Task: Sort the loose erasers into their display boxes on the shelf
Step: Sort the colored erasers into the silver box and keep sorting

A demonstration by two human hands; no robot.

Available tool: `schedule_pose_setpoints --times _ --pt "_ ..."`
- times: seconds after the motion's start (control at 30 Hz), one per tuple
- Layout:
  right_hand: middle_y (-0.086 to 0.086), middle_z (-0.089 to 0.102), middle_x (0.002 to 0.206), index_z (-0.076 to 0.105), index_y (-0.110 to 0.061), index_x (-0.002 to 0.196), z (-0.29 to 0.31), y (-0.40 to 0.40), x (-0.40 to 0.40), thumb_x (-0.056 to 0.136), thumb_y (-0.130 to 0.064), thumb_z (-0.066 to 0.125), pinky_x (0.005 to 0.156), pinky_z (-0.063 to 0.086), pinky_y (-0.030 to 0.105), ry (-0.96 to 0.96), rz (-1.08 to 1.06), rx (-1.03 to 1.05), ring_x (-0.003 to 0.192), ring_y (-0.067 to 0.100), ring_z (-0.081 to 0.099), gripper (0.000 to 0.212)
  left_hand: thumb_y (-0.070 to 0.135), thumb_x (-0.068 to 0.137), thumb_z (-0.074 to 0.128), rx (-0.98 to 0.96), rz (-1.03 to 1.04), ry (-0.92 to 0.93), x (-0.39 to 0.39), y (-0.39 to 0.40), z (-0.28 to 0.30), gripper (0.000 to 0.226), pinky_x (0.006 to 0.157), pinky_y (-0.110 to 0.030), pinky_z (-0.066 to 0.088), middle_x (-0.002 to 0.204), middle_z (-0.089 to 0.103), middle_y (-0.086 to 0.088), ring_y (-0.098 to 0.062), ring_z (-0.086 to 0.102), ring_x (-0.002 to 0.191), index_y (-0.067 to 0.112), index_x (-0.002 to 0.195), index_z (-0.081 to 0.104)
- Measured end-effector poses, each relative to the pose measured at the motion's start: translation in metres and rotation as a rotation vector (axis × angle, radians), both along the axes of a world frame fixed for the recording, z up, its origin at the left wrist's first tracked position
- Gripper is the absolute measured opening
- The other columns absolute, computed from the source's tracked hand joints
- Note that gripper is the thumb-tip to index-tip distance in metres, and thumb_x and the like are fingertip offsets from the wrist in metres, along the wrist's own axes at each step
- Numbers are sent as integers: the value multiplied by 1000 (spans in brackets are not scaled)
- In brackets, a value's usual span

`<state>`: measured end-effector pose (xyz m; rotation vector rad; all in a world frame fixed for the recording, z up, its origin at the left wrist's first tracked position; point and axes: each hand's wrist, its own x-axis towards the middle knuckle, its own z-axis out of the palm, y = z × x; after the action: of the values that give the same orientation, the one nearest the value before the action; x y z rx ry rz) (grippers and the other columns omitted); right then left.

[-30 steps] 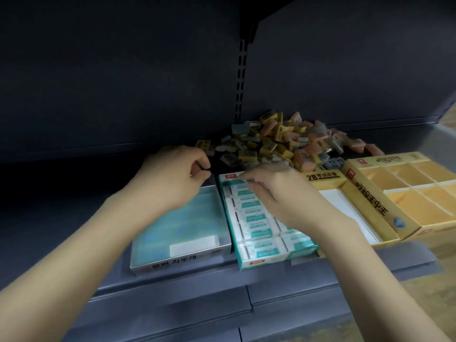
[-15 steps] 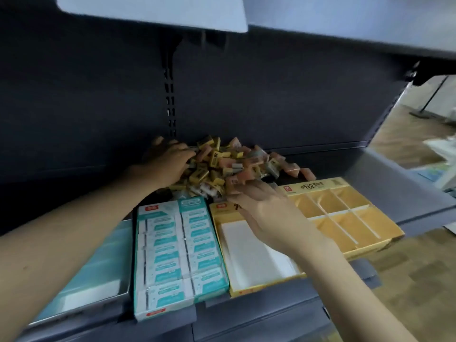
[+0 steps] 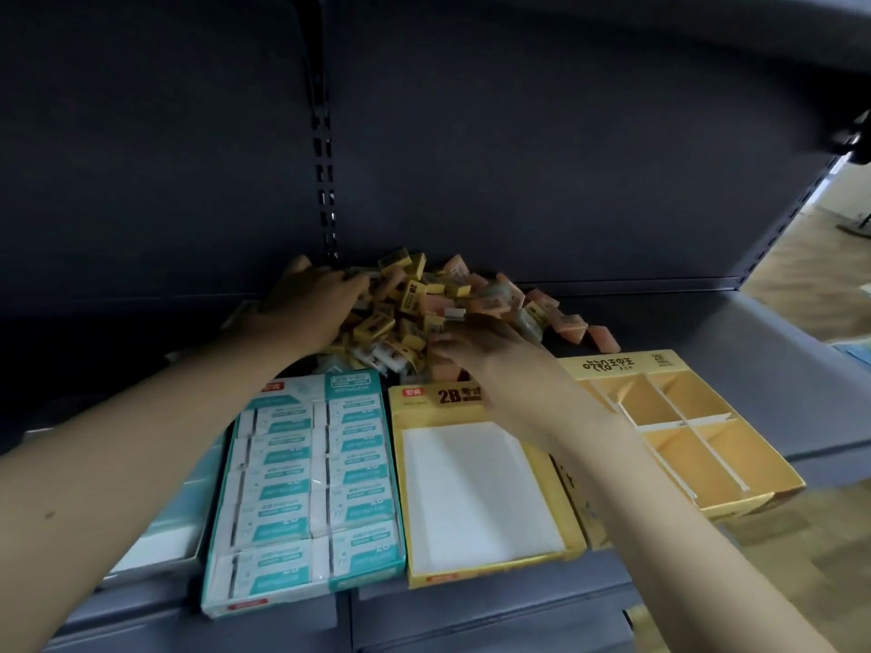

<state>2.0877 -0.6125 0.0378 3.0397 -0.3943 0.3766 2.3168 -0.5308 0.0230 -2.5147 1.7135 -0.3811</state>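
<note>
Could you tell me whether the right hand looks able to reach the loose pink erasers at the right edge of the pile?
Probably yes: the right hand already rests on the pile, and the loose pink erasers lie exposed beside it.

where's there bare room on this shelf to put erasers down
Free: the white floor of the 2B box, between the teal box and the divided yellow box, whose compartments are bare too. Crowded: the eraser pile at the back, where both hands dig.

"2b" on yellow display box [image 3: 443,397] header, "2b" on a loose yellow eraser [image 3: 413,289]
</note>
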Motion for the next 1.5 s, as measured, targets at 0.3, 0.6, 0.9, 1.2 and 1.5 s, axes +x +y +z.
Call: schedule_pose_setpoints --times 0.3,0.6,0.9,1.2,1.5 --pt "-7 17 156 25 -32 146 8 -37 13 93 -28 51 117 13 44 204 -183 -55 145 22 7 59 7 90 49 -277 12 -17 -16 22 16 38 83 -32 17 119 57 3 -20 47 112 26 122 56" --pt "0 29 150 39 -23 136 8 -37 20 89 -29 57 113 23 46 217 -244 -125 141 26 19 51 12 93 45 -311 59 20 -32 40 19 35 87 -32 19 123 52 5 -20 44 115 25 124 53" --pt "6 56 116 45 -19 125 14 -25 16 94 -29 51 79 41 34 75 -301 -37 109 28 54 33 8 94 45 -360 90 358 -43 56 17 34 84 -36 43 122 47 -7 -26 51 107 13 128 51" --pt "8 54 117 58 -12 111 24 19 29 95 -10 43 75 41 30 -91 -157 144 96 25 56 22 20 94 51 -510 117 612 -51 101 22 38 84 -25 40 122 58 -6 -21 54 107 19 132 47" --pt "-1 71 100 69 -12 102 18 102 50 90 -1 53 84 49 25 -334 -26 373 95 15 64 23 10 85 64 -711 161 812 -51 202 25 22 56 -2 37 76 64 16 2 55 62 30 95 67"
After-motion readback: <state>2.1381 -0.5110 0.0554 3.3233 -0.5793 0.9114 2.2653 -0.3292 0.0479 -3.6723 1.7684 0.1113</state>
